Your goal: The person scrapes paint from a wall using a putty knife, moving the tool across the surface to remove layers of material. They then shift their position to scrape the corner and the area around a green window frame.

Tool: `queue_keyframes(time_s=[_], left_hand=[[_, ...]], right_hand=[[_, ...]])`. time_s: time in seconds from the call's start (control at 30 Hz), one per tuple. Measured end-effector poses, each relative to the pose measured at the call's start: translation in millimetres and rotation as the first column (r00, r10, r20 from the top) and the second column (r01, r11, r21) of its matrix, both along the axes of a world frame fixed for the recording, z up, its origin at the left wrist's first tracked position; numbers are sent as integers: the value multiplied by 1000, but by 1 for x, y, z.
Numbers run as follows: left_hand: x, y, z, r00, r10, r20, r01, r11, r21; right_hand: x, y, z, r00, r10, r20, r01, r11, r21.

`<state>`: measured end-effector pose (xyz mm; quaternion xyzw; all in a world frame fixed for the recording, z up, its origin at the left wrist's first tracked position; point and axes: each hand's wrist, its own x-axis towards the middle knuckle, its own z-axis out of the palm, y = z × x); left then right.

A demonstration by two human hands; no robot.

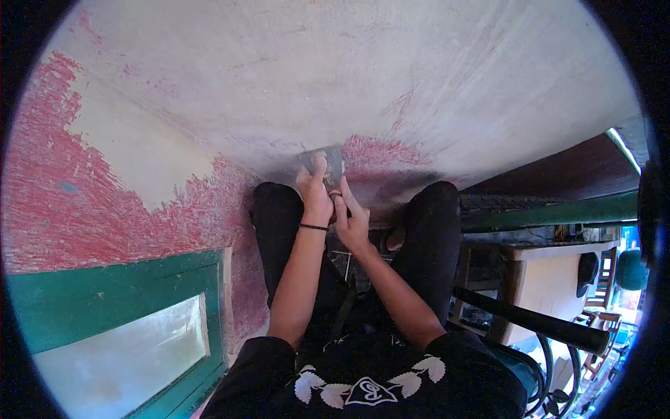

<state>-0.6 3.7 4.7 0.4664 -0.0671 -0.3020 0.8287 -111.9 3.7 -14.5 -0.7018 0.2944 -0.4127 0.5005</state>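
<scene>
A wide-bladed scraper (331, 163) rests with its grey blade against the wall (314, 77), beside a patch of red paint (384, 151). My left hand (316, 195) is closed at the blade, its thumb lying along the flat face. Just below, my right hand (352, 220) is wrapped round the handle with one finger stretched up towards the blade. Most of the handle is hidden by my fingers; a bit of orange shows between the hands. Around the blade the wall is pale and scuffed.
Rough red paint (49, 181) covers the wall at left, above a green window frame (105, 293). My bent knees flank the hands. At right are a green bar (551, 211), a wooden table (551, 279) with a black cap (587, 272), and a black armrest (537, 320).
</scene>
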Motion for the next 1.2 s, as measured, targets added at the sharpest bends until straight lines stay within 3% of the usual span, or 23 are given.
queue_keyframes(time_s=[0.07, 0.2, 0.27, 0.37, 0.47, 0.57, 0.67, 0.77, 0.87, 0.97, 1.0, 1.13, 1.2], left_hand=[[-1, -2, -6, 998, -7, -67, 8, 1000, 17], [3, -3, -6, 1000, 11, -5, -11, 1000, 14], [3, 1, -6, 998, 28, 52, -32, 997, 74], [5, -3, -12, 1000, 11, -26, -11, 1000, 14], [-2, -5, 14, 998, 61, -35, -61, 998, 2], [0, 0, 8, 997, 73, 12, -73, 996, 52], [4, -6, -8, 999, 22, -36, -24, 999, -38], [0, -11, 17, 998, 41, -37, -43, 996, -74], [6, -7, 38, 997, -37, 69, 43, 995, -92], [-1, -3, 17, 996, -1, 91, -1, 1000, 21], [3, -4, -14, 999, -14, 33, 14, 1000, -17], [-5, -7, 14, 1000, -1, -23, 0, 1000, -30], [2, -13, 22, 999, -7, 52, 9, 999, -36]], right_hand=[[-5, 1, -3, 999, -2, -45, 1, 1000, -14], [0, 4, 8, 1000, -12, 1, 12, 1000, -12], [-4, 11, 2, 1000, -6, -29, 9, 997, 79], [-3, 4, 6, 999, 10, -38, -7, 997, 71], [2, 1, 5, 999, 4, -31, -1, 996, 85], [-2, 10, 2, 999, 5, -52, 1, 992, 122], [-1, 4, 7, 999, 2, -53, 1, 998, 61], [6, -7, 11, 1000, -12, -9, 12, 1000, -9], [5, -3, 16, 1000, 9, 3, -9, 1000, 15], [3, -3, 4, 1000, 3, -2, -3, 1000, -5], [-1, 0, -3, 1000, 0, -25, 0, 1000, 11], [-1, -7, 15, 999, -8, -40, 9, 1000, 13], [-1, -5, 19, 999, -10, -33, 11, 1000, 29]])
